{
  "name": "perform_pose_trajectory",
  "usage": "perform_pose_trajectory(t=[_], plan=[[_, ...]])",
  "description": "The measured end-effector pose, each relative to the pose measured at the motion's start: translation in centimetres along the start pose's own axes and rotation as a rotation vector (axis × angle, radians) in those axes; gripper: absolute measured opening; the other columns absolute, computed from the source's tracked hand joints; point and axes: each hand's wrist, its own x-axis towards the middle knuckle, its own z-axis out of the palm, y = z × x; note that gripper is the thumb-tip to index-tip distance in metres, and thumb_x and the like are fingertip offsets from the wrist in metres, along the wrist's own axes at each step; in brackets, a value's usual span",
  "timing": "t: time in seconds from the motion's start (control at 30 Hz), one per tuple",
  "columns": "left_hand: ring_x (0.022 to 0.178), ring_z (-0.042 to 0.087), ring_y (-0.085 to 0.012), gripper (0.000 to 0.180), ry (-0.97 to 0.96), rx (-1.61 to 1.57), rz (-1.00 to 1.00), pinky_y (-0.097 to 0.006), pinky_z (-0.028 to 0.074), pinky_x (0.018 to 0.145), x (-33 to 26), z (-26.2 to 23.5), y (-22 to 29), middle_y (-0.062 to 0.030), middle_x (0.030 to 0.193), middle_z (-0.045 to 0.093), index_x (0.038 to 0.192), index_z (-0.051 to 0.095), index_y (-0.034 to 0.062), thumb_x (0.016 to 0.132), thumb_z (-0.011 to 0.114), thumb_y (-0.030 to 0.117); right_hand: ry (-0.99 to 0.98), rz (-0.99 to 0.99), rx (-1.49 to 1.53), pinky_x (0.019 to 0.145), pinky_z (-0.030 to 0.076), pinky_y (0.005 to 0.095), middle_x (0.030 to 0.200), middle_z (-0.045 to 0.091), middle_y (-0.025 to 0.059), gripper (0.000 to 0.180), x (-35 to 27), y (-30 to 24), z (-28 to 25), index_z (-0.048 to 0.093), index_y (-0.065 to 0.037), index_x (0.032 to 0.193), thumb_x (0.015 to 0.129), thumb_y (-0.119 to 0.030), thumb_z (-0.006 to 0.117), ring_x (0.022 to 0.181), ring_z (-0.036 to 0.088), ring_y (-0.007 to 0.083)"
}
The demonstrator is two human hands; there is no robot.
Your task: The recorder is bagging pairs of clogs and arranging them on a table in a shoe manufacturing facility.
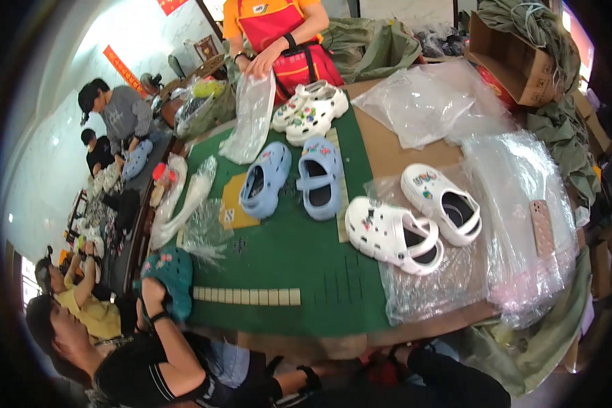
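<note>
Neither my left hand nor my right hand shows in the head view. In front of me on the green table mat (272, 258) stand two light blue clogs (265, 180), side by side. To their right, two white clogs (394, 234) with charms lie on clear plastic bags (435, 285). Behind the blue pair is another white, charm-decorated pair (316, 112). Across the table, a person in a red apron holds a clear plastic bag (251, 119) with both hands. At the left edge, a seated co-worker's hand is on a teal clog (173, 279).
More clear bags (523, 204) are spread at the right, with a pinkish-brown phone-shaped item (541, 228) on top. A yellow envelope-like piece (236, 200) lies beside the blue clogs. An open cardboard box (510, 61) sits at the back right. Several people are along the left.
</note>
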Motion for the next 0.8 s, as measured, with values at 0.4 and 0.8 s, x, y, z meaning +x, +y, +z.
perform_pose_trajectory(t=[0.4, 0.8], plan=[[0.124, 0.039, -0.0463, 0.125, 0.318, -0.118, 0.033, -0.042, 0.034, 0.103, -1.0, 5.9, 0.7, -0.0384, 0.136, 0.029, 0.145, -0.002, 0.0015, 0.065, 0.055, 0.079, -0.064, 0.136, -1.416, 0.073, 0.050, 0.0423, 0.102, 0.065, 0.0148, 0.039, -2.3, -10.5, 8.9, 0.060, -0.007, 0.114, 0.081, -0.028, 0.059, 0.088, 0.064, 0.0319], [0.108, 0.046, -0.0594, 0.121, 0.608, -0.101, -0.138, -0.050, 0.044, 0.090, -6.9, 8.0, 2.6, -0.0513, 0.133, 0.000, 0.146, -0.011, 0.0240, 0.064, 0.061, 0.075, -0.072, -1.346, -0.445, 0.075, 0.048, 0.0409, 0.106, 0.061, 0.0182, 0.026, -24.7, -39.3, 27.2, 0.059, -0.005, 0.115, 0.090, -0.008, 0.053, 0.094, 0.058, 0.0348]])
